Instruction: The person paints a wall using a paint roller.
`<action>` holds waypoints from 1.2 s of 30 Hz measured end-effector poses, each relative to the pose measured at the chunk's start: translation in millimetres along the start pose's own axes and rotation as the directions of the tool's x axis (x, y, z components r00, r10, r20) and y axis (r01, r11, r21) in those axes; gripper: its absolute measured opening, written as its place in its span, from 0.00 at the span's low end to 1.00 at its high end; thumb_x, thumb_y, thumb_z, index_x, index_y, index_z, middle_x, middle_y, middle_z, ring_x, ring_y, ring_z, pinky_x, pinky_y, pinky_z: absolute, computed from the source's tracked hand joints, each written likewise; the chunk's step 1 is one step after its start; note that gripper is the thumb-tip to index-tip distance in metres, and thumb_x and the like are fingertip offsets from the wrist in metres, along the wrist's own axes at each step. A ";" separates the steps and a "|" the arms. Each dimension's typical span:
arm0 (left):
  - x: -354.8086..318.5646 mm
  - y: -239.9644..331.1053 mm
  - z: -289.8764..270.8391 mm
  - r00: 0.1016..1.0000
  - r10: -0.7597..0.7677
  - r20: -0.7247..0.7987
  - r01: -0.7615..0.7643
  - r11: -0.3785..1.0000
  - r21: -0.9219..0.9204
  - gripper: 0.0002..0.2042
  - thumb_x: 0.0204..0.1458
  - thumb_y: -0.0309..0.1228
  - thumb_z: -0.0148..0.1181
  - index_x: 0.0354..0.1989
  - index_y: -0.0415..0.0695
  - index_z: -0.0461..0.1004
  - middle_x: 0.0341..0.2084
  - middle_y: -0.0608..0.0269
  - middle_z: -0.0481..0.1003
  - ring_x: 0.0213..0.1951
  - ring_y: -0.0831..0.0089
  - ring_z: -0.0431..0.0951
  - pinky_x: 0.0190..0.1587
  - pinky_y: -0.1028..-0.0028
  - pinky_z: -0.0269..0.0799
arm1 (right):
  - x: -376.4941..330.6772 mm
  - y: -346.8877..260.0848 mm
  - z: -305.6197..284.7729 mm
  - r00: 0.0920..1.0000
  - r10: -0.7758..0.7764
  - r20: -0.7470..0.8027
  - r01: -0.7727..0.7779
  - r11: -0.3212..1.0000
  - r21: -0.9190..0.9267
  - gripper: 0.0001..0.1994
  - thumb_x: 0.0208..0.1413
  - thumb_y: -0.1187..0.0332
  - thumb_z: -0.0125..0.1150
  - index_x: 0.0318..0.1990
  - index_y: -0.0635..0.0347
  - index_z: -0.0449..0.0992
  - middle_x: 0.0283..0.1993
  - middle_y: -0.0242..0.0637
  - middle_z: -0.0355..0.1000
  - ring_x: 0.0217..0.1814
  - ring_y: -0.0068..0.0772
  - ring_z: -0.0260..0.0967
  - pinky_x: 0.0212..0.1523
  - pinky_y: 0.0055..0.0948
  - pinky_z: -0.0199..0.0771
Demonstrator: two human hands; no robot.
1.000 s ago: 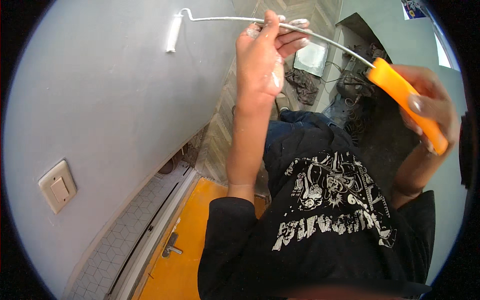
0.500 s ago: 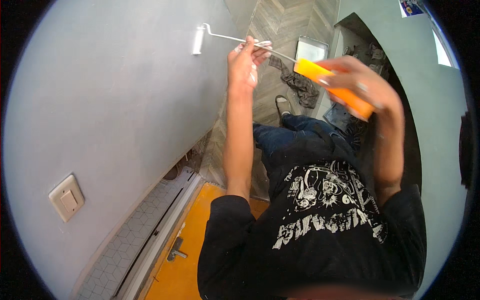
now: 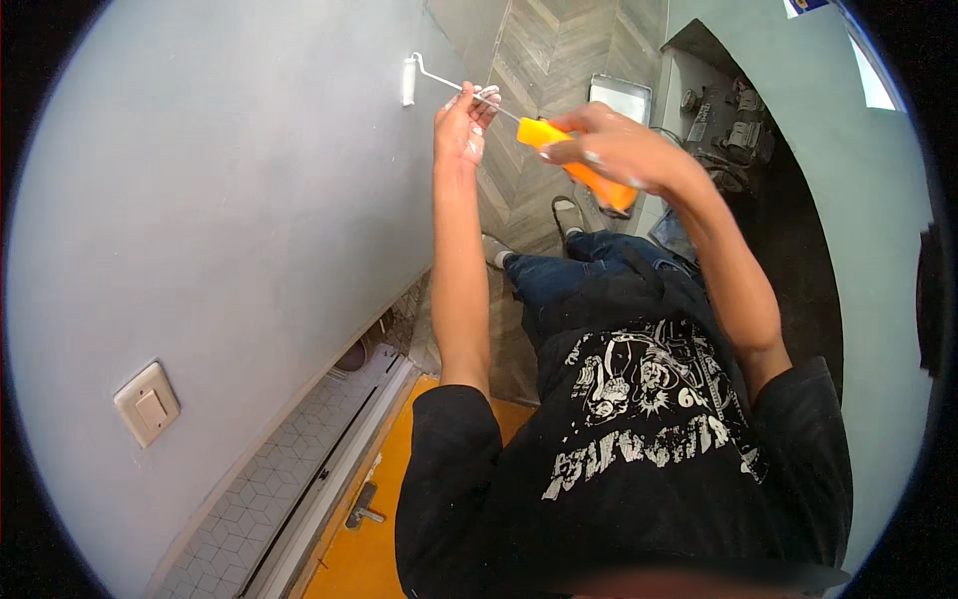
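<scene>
Both my hands are on a small paint roller with a white roller sleeve, a thin bent metal rod and an orange handle. The sleeve rests against or very near the grey wall; I cannot tell which. My left hand is pinched around the rod, its fingers and palm spotted with white paint. My right hand wraps the orange handle, and its fingers also carry paint spots. The right hand is slightly blurred.
A paint tray with white paint lies on the wood-patterned floor. Several tools or machine parts crowd the dark recess at right. A light switch is on the wall, and an orange door with a handle stands at lower left.
My right hand and the orange handle have swung left toward the wall. My left hand has shifted slightly left along with the rod. The sleeve appears a little further right.
</scene>
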State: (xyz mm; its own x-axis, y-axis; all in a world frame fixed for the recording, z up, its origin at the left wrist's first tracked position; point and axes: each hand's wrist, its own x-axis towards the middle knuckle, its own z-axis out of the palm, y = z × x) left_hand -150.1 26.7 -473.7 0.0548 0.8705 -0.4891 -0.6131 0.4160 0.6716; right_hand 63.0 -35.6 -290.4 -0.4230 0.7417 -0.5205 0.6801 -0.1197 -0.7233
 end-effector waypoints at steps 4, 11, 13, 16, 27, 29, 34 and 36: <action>-10.0 6.7 21.6 1.000 -0.005 -0.013 0.006 0.999 0.043 0.10 0.61 0.34 0.52 0.36 0.39 0.68 0.33 0.47 0.78 0.32 0.65 0.80 0.35 0.70 0.78 | -18.2 4.9 -24.2 0.998 -0.011 0.062 -0.004 0.971 0.238 0.27 0.55 0.45 0.51 0.49 0.58 0.77 0.48 0.49 0.67 0.42 0.34 0.71 0.41 0.28 0.74; -163.9 85.7 141.3 0.966 0.197 0.168 -0.212 0.974 0.080 0.12 0.63 0.35 0.47 0.38 0.36 0.66 0.35 0.41 0.77 0.31 0.61 0.81 0.35 0.68 0.79 | -161.9 -35.0 -76.4 0.983 0.045 -0.181 0.074 0.797 0.600 0.29 0.41 0.62 0.60 0.49 0.77 0.70 0.36 0.45 0.75 0.14 0.16 0.59 0.14 0.14 0.58; -174.1 95.0 147.0 0.941 0.193 0.277 -0.221 0.972 0.076 0.13 0.62 0.37 0.50 0.39 0.36 0.68 0.39 0.39 0.76 0.35 0.60 0.80 0.38 0.65 0.79 | -176.6 -39.0 -66.5 0.904 0.127 -0.407 0.142 0.810 0.569 0.28 0.41 0.64 0.59 0.49 0.78 0.70 0.35 0.45 0.75 0.13 0.16 0.59 0.13 0.14 0.58; -154.2 88.7 132.7 0.959 0.116 0.258 -0.137 0.988 0.066 0.12 0.62 0.36 0.49 0.39 0.36 0.68 0.39 0.40 0.76 0.36 0.60 0.80 0.38 0.65 0.79 | -159.6 -38.0 -74.6 0.973 0.171 -0.157 -0.042 0.796 0.604 0.31 0.46 0.59 0.59 0.54 0.76 0.67 0.38 0.45 0.73 0.15 0.15 0.62 0.17 0.11 0.64; 64.0 -5.9 -5.7 0.995 -0.088 0.036 0.087 0.996 0.029 0.09 0.62 0.33 0.49 0.38 0.38 0.69 0.35 0.50 0.78 0.36 0.63 0.80 0.37 0.70 0.78 | 43.8 24.2 2.0 0.998 0.043 0.034 -0.052 0.932 0.358 0.21 0.51 0.57 0.58 0.43 0.67 0.74 0.25 0.34 0.69 0.20 0.22 0.67 0.19 0.23 0.65; 75.4 -10.4 -5.3 0.992 -0.127 0.001 0.127 0.992 0.015 0.10 0.62 0.32 0.49 0.40 0.37 0.70 0.37 0.51 0.77 0.38 0.64 0.79 0.39 0.69 0.78 | 53.4 34.2 7.1 0.998 0.054 -0.009 -0.046 0.917 0.395 0.19 0.51 0.57 0.58 0.42 0.67 0.74 0.22 0.32 0.67 0.17 0.22 0.66 0.17 0.23 0.64; 51.6 -9.9 25.4 0.995 -0.097 -0.001 0.096 0.985 0.141 0.10 0.62 0.33 0.49 0.38 0.38 0.69 0.34 0.50 0.78 0.35 0.63 0.80 0.36 0.69 0.78 | 27.8 43.8 -12.2 0.988 0.150 0.027 -0.141 0.833 0.535 0.20 0.51 0.59 0.58 0.45 0.68 0.73 0.21 0.30 0.67 0.15 0.20 0.63 0.15 0.20 0.62; 18.6 3.5 47.4 0.997 -0.076 -0.021 0.078 0.983 0.167 0.10 0.62 0.33 0.48 0.38 0.38 0.69 0.34 0.49 0.78 0.34 0.63 0.80 0.36 0.69 0.78 | -7.7 24.0 -28.2 0.976 0.215 0.030 -0.195 0.805 0.560 0.24 0.50 0.58 0.60 0.50 0.67 0.71 0.22 0.31 0.67 0.15 0.19 0.63 0.15 0.20 0.63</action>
State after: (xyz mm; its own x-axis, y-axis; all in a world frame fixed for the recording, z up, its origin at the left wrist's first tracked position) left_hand -113.8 56.8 -454.1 0.0844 0.8309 -0.5500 -0.4666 0.5207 0.7150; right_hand 99.5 -25.6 -290.9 -0.2845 0.6786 -0.6771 0.2948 -0.6101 -0.7354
